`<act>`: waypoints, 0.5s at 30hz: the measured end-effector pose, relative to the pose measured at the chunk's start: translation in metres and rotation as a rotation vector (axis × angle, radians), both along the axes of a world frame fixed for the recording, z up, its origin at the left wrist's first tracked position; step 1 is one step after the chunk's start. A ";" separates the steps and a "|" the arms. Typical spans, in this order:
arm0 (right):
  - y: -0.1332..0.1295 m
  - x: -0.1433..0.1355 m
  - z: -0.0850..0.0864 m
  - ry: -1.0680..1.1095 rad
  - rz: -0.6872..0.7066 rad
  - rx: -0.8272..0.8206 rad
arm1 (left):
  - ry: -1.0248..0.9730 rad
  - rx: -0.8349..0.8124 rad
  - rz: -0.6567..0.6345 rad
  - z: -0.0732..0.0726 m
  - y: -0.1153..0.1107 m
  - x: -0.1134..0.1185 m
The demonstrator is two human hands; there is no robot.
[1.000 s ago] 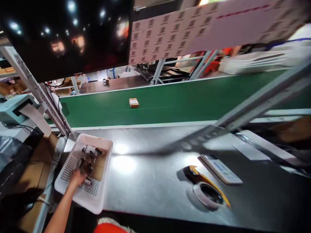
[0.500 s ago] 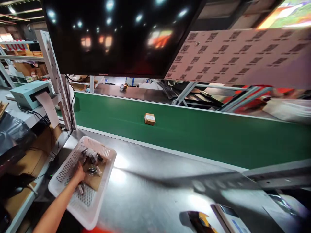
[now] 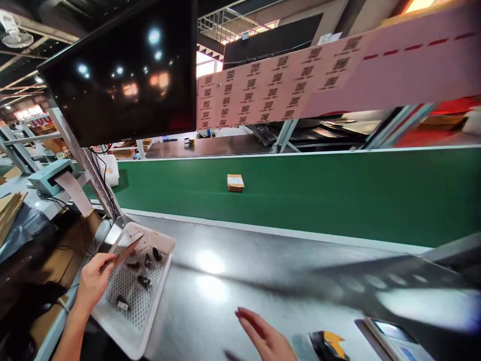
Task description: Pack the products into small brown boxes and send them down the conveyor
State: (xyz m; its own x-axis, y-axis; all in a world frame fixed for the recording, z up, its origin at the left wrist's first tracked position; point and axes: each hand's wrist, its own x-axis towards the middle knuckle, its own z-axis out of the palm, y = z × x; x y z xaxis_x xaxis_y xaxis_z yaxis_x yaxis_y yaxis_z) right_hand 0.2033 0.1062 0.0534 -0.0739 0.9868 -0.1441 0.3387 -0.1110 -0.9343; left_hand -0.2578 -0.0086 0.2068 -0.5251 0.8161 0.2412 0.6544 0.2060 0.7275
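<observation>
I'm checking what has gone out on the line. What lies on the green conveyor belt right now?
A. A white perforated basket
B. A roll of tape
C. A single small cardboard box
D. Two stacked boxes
C: one small brown cardboard box sits alone on the green conveyor belt, while the white basket rests on the grey worktable, by the left hand.

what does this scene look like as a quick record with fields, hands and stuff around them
left hand: fingers pinch a thin flat brown card above the white perforated plastic basket
right hand: open, empty, over the grey metal worktable
basket contents: small black parts in clear bags
belt: green conveyor belt carrying one small brown cardboard box
overhead: dark monitor screen, sheet of printed codes
</observation>
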 end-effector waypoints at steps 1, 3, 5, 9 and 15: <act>0.000 -0.011 0.011 0.088 0.067 0.008 | -0.070 0.016 -0.039 0.008 -0.006 0.018; -0.003 -0.031 0.036 0.308 0.233 0.001 | -0.247 -0.008 -0.126 0.012 -0.012 0.055; -0.012 -0.045 0.059 0.541 0.380 -0.096 | -0.402 -0.070 -0.232 -0.002 -0.011 0.091; -0.034 -0.047 0.079 0.741 0.448 -0.446 | -0.448 -0.098 -0.264 -0.060 -0.014 0.156; -0.068 -0.035 0.078 0.885 0.294 -0.550 | -0.387 -0.224 -0.103 -0.094 -0.036 0.219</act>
